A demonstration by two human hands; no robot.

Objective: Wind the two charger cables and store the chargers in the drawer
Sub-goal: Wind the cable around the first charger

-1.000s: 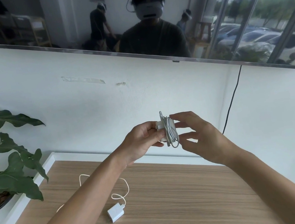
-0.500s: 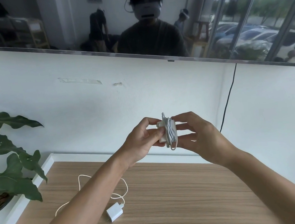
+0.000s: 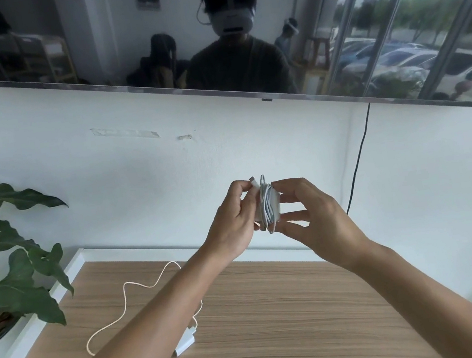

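Both hands are raised above the worktop (image 3: 277, 309), in front of the white wall; the left hand (image 3: 232, 225) and right hand (image 3: 315, 216) hold one charger (image 3: 274, 203) between them. The cable (image 3: 266, 208) is wound in several turns around the charger body; its plug end (image 3: 254, 181) projects at the top, pinched between left thumb and forefinger. The left grip is closed on the charger's left side; the right grip is closed on its right side, thumb and fingertips touching the wound turns. The second charger (image 3: 185, 342) lies flat on the worktop, partly hidden by the left forearm; its cord (image 3: 129, 294) is unwound and trails in loose curves toward the worktop's left rear. A plant (image 3: 8, 271) stands left of the worktop; a dark screen (image 3: 118, 43) hangs on the wall above.
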